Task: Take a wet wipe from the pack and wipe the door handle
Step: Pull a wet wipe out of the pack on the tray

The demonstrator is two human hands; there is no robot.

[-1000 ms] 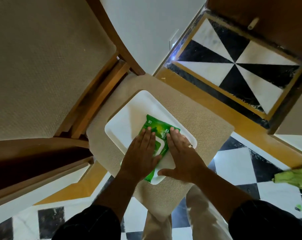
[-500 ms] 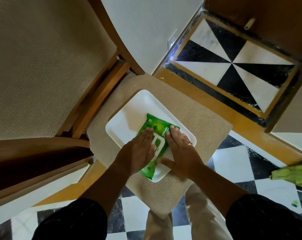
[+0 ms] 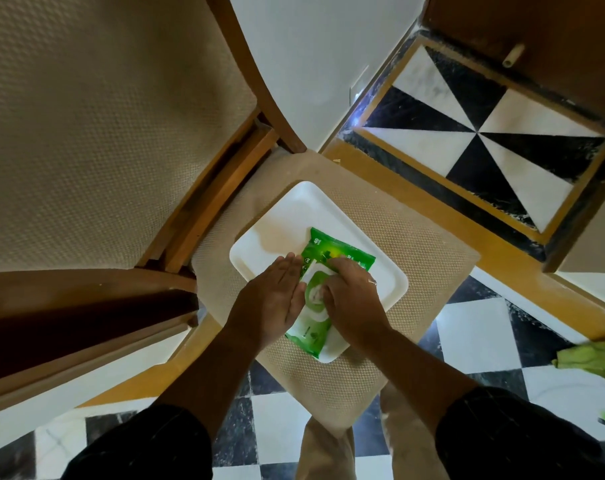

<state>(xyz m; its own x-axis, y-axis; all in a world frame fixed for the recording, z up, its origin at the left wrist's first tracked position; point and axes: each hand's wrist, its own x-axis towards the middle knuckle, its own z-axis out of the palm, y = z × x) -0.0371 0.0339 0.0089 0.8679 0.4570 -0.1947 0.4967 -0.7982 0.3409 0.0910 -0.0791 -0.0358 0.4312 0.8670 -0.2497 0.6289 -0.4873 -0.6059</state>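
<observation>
A green wet wipe pack (image 3: 332, 250) with a white flap lies on a white tray (image 3: 287, 216) on a beige chair seat. My left hand (image 3: 271, 304) lies flat, fingers together, and presses down on the pack's left edge. My right hand (image 3: 354, 301) rests on the right side of the pack, its fingers curled onto the white flap at the middle. No wipe shows outside the pack. A brown wooden door (image 3: 536, 32) stands at the top right; its handle is out of view.
The chair seat (image 3: 408, 244) juts over a black-and-white chequered floor (image 3: 474, 337). The padded chair back (image 3: 103, 126) fills the left. A green cloth (image 3: 595, 362) lies on the floor at the right edge. A white wall (image 3: 311, 64) rises behind.
My right hand's fingers went from flat beside the flap to curled on top of it. My left hand slid a little left, baring more of the pack's middle.
</observation>
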